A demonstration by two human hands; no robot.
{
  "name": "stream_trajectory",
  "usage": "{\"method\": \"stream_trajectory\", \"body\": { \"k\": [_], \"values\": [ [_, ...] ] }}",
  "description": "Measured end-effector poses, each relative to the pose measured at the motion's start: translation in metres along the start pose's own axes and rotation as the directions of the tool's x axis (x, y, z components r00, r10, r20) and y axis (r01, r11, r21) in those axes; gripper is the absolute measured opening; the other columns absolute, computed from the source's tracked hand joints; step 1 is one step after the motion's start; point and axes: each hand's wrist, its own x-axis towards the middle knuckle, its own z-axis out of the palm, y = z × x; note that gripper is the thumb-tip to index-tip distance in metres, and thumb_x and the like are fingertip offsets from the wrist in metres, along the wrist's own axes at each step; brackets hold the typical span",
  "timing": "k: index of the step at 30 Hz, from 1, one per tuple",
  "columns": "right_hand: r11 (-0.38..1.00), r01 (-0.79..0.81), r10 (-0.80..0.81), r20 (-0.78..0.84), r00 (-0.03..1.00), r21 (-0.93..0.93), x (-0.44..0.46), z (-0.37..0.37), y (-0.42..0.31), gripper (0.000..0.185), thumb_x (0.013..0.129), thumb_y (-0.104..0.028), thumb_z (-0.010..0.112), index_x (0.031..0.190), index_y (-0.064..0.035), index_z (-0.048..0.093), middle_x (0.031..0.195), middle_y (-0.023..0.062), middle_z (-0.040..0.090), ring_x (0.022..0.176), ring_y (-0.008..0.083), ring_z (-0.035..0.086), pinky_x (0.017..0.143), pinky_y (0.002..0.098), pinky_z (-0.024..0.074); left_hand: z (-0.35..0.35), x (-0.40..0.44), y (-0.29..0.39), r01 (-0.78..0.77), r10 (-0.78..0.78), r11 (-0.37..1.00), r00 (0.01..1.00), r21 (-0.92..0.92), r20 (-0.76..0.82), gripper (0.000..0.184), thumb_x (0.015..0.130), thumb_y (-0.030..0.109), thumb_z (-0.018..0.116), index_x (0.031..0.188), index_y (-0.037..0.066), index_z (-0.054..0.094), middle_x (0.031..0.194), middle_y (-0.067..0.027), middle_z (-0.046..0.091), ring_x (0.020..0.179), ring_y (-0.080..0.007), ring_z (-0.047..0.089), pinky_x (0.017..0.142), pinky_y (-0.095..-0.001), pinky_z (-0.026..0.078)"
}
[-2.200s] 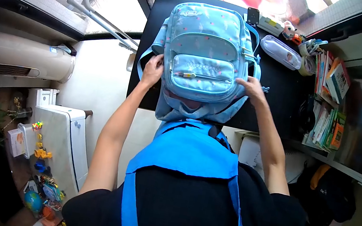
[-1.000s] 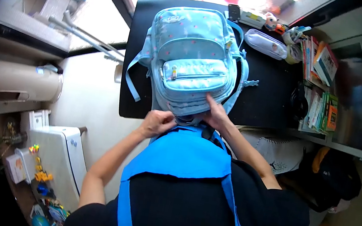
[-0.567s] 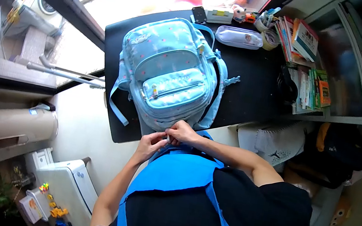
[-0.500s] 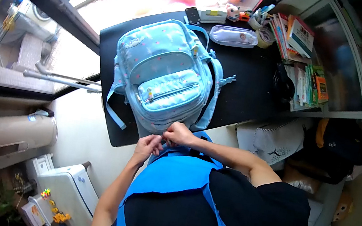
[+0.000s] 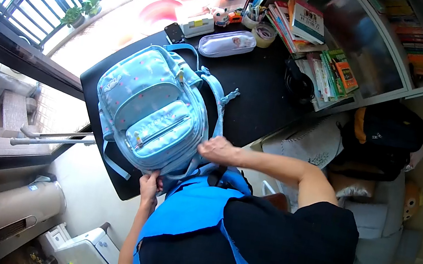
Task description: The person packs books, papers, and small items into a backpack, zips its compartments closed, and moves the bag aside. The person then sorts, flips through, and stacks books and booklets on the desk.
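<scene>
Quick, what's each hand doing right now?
Left hand: fingers closed on the bottom edge of the blue backpack.
Right hand: fingers curled at the backpack's side; can't tell what they grip.

Illegible Chinese characters point(image 5: 310, 16) on the white book point(image 5: 306, 25)

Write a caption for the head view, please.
Left hand and right hand at a light-blue backpack on a black table.

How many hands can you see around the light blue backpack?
2: the left hand is at the bottom edge of the backpack, and the right hand is by its lower right side in the picture.
</scene>
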Motion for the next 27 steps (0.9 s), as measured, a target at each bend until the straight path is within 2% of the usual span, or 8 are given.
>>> {"method": "stream_trajectory", "body": {
  "k": [6, 12, 16, 21, 23, 24, 26, 27],
  "values": [
    [0.942, -0.102, 0.069, -0.113, 0.991, -0.318, 0.029, -0.007, 0.122, 0.010, 0.081, -0.014, 0.053, 0.076, -0.0062, 0.057, 0.075, 0.0132, 0.066, 0.068, 0.0265, 0.068, 0.054, 0.0384, 0.0525, -0.005, -0.008, 0.004, 0.033, -0.032, 0.999, 0.999, -0.034, 0.013, 0.027, 0.082, 0.019, 0.062, 0.064, 0.000, 0.055, 0.051, -0.0043, 0.049, 0.038, -0.0119, 0.045, 0.037, -0.0237, 0.033],
    [0.955, -0.258, 0.237, -0.142, 0.961, -0.149, 0.098, -0.010, 0.151, 0.017, 0.085, -0.018, 0.051, 0.083, -0.0057, 0.063, 0.087, 0.0133, 0.067, 0.084, 0.0274, 0.067, 0.068, 0.0387, 0.0529, -0.006, -0.020, 0.006, 0.003, -0.003, 0.999, 1.000, -0.051, -0.012, 0.021, 0.082, 0.015, 0.060, 0.067, 0.001, 0.055, 0.056, -0.0065, 0.055, 0.045, -0.0129, 0.050, 0.045, -0.0236, 0.040],
    [0.781, -0.562, 0.622, -0.263, 0.737, 0.273, 0.052, -0.023, 0.156, 0.026, 0.087, -0.032, 0.056, 0.095, -0.0076, 0.054, 0.084, 0.0149, 0.065, 0.083, 0.0339, 0.064, 0.070, 0.0452, 0.0505, -0.002, -0.040, 0.060, -0.215, 0.218, 0.970, 0.976, -0.114, 0.010, 0.018, 0.083, 0.017, 0.062, 0.069, 0.005, 0.058, 0.060, -0.0062, 0.059, 0.047, -0.0104, 0.052, 0.048, -0.0234, 0.043],
    [0.769, -0.340, 0.523, -0.227, 0.821, 0.541, -0.033, -0.012, 0.183, 0.036, 0.085, -0.033, 0.060, 0.110, -0.0074, 0.055, 0.088, 0.0191, 0.066, 0.083, 0.0346, 0.065, 0.067, 0.0446, 0.0520, 0.030, -0.045, 0.179, -0.558, 0.574, 0.758, 0.816, -0.338, -0.059, 0.024, 0.081, 0.021, 0.060, 0.061, 0.009, 0.052, 0.051, -0.0005, 0.049, 0.043, -0.0124, 0.046, 0.050, -0.0283, 0.043],
    [0.416, -0.321, 0.526, 0.063, 0.848, 0.851, -0.061, -0.047, 0.161, 0.057, 0.083, -0.035, 0.064, 0.130, -0.0104, 0.044, 0.105, 0.0203, 0.063, 0.079, 0.0344, 0.066, 0.070, 0.0460, 0.0519, 0.058, -0.044, 0.253, -0.577, 0.621, 0.612, 0.774, -0.542, -0.123, 0.021, 0.084, 0.015, 0.056, 0.064, 0.009, 0.051, 0.050, 0.0009, 0.043, 0.048, -0.0120, 0.045, 0.058, -0.0277, 0.042],
    [0.412, -0.318, 0.522, 0.065, 0.851, 0.854, -0.070, -0.058, 0.148, 0.057, 0.083, -0.035, 0.064, 0.130, -0.0104, 0.044, 0.105, 0.0203, 0.063, 0.079, 0.0344, 0.066, 0.070, 0.0460, 0.0519, 0.062, -0.035, 0.284, -0.601, 0.759, 0.558, 0.648, -0.573, 0.060, 0.021, 0.086, 0.014, 0.054, 0.066, 0.008, 0.051, 0.053, 0.0000, 0.040, 0.053, -0.0126, 0.044, 0.061, -0.0278, 0.041],
    [0.243, -0.004, 0.441, -0.107, 0.891, 0.970, -0.071, -0.086, 0.129, 0.077, 0.080, -0.036, 0.070, 0.141, -0.0129, 0.028, 0.131, 0.0204, 0.045, 0.098, 0.0315, 0.060, 0.082, 0.0440, 0.0506, 0.115, -0.064, 0.331, -0.684, 0.764, 0.537, 0.642, -0.494, -0.059, 0.020, 0.087, 0.016, 0.054, 0.069, 0.005, 0.052, 0.055, -0.0015, 0.039, 0.056, -0.0135, 0.044, 0.062, -0.0274, 0.040],
    [0.244, 0.001, 0.444, -0.113, 0.889, 0.970, -0.066, -0.099, 0.127, 0.077, 0.080, -0.036, 0.070, 0.141, -0.0129, 0.028, 0.131, 0.0204, 0.045, 0.098, 0.0315, 0.060, 0.082, 0.0440, 0.0506, 0.122, -0.068, 0.343, -0.686, 0.815, 0.527, 0.574, -0.501, 0.072, 0.020, 0.087, 0.017, 0.055, 0.071, 0.005, 0.053, 0.055, -0.0018, 0.038, 0.058, -0.0139, 0.045, 0.063, -0.0274, 0.040]
  ]
}}
